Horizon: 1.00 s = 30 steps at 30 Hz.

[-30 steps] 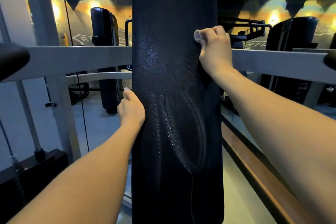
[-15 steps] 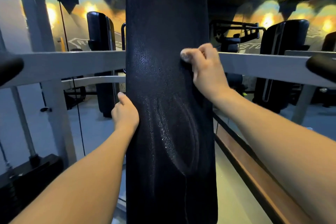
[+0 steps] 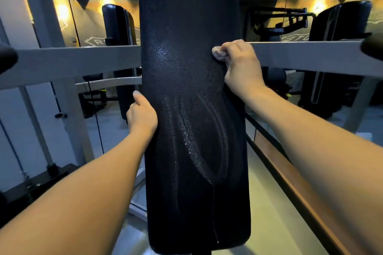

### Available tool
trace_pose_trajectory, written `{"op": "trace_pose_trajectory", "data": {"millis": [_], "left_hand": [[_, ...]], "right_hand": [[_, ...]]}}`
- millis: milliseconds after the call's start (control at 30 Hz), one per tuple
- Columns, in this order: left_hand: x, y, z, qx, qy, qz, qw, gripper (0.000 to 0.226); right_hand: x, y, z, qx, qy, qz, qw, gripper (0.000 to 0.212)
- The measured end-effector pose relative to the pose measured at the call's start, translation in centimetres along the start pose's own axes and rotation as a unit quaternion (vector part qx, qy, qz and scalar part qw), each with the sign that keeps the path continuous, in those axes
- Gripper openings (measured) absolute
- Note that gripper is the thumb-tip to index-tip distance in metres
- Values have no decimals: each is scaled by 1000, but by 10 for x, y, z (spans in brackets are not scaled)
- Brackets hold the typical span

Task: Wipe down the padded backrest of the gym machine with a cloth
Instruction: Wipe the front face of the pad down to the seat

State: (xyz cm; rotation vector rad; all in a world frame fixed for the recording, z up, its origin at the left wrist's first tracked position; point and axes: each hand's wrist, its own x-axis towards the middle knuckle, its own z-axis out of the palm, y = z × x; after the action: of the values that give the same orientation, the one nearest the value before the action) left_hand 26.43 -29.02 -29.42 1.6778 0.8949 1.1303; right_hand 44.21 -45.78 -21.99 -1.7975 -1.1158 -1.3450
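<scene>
A tall black padded backrest (image 3: 192,109) fills the middle of the view, upright, its surface glistening with wet streaks. My right hand (image 3: 242,66) grips a small bunched pale cloth (image 3: 218,53) and presses it against the pad's right side at mid height. Only a small wad of the cloth shows past my fingers. My left hand (image 3: 142,114) holds the pad's left edge lower down, thumb pointing up, fingers hidden behind the pad.
A grey machine crossbar (image 3: 72,62) runs left and right behind the pad. Black handle grips (image 3: 6,59) stick in at both frame edges. Other black machine pads (image 3: 119,27) stand behind. A wooden ledge (image 3: 294,188) runs along the lower right.
My right hand slid the cloth down the pad's right side and inward, then back toward the right edge. The left hand keeps its hold on the left edge.
</scene>
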Motion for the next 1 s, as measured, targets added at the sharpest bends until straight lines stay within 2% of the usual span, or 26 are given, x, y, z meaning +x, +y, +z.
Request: {"op": "trace_pose_trajectory", "data": {"millis": [200,300,333,400,467,533,600,733,900,1000], "left_hand": [[-4,6,-5,11,0,-42,999,74],[-7,11,-9,5,4,-50,999,61],[-10,13,-9,15,21,-11,1000,55],[-22,16,-10,85,46,131,987,52],[-29,22,-9,206,31,289,934,52],[-25,27,-9,321,-23,374,870,54],[-16,27,-10,389,-70,395,829,57],[-12,18,-5,399,-63,414,816,64],[-11,14,-2,402,-43,426,809,67],[-9,15,-5,409,-49,423,807,67]], "right_hand": [[-73,-15,-11,22,-79,-5,997,33],[-110,-17,-22,28,-141,-48,989,31],[-117,-16,-27,32,-162,-65,984,30],[-118,-12,-38,32,-195,-95,976,31],[-99,-11,-45,23,-173,-93,980,37],[-64,-8,-44,16,-107,-42,993,42],[-31,-5,-37,8,-63,9,998,40],[-20,2,-17,18,-60,52,997,32],[-82,1,-15,32,-59,6,998,36],[-119,3,-24,42,-110,-37,992,31]]}}
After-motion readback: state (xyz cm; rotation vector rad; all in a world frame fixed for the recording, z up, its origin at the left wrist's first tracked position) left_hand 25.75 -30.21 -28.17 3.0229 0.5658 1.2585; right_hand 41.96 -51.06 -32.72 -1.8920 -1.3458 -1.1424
